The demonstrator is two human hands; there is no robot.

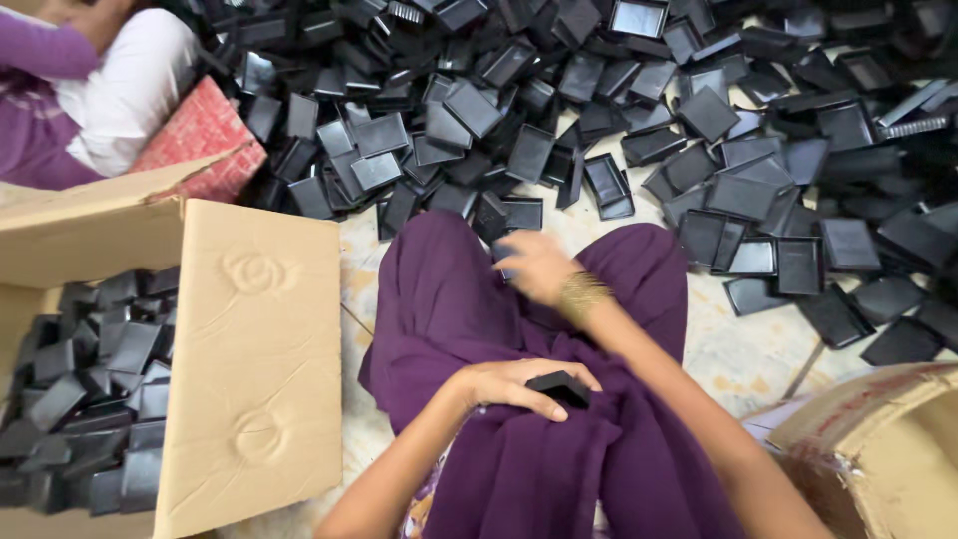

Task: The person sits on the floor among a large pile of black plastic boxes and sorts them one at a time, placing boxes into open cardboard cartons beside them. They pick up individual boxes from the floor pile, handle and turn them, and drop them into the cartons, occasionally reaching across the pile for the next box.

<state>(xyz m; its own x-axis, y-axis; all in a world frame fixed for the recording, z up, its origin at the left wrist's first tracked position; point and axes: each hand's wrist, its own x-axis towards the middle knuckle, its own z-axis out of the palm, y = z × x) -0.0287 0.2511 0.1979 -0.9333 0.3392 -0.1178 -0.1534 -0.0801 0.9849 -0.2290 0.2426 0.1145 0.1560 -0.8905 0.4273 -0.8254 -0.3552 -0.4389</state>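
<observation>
I sit on the floor with purple cloth over my knees. My left hand (519, 384) rests on my lap, fingers closed over a small black plastic piece (561, 385). My right hand (536, 267), with a gold bangle at the wrist, reaches forward between my knees toward the near edge of a big heap of black plastic trays (639, 120). It is blurred and seems to touch or grip a dark piece there; I cannot make out which. The heap spreads across the floor ahead and to the right.
An open cardboard box (254, 359) at my left holds several black pieces (90, 389). Another cardboard box (878, 439) stands at the lower right. A person in purple and white (90, 80) sits at the top left beside a red patterned block (205, 135).
</observation>
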